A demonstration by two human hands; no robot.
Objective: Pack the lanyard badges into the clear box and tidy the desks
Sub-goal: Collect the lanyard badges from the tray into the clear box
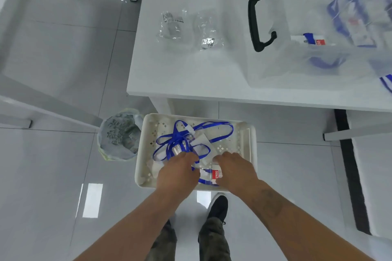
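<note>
Some blue lanyard badges are already lying inside the clear plastic box with a black handle (297, 53) on the white desk (191, 74) at one o'clock. More are waiting: a tangle of blue ribbon lanyards with clear badge sleeves (182, 140) is sitting in the perforated white tray (248, 133) at twelve o'clock, long loops running towards two o'clock. The left hand (178, 172) is gripping the ribbons; the right hand (235, 170) is curling onto a sleeve. Crumpled clear wrappers (172, 24) are still littering the desk at eleven o'clock.
</note>
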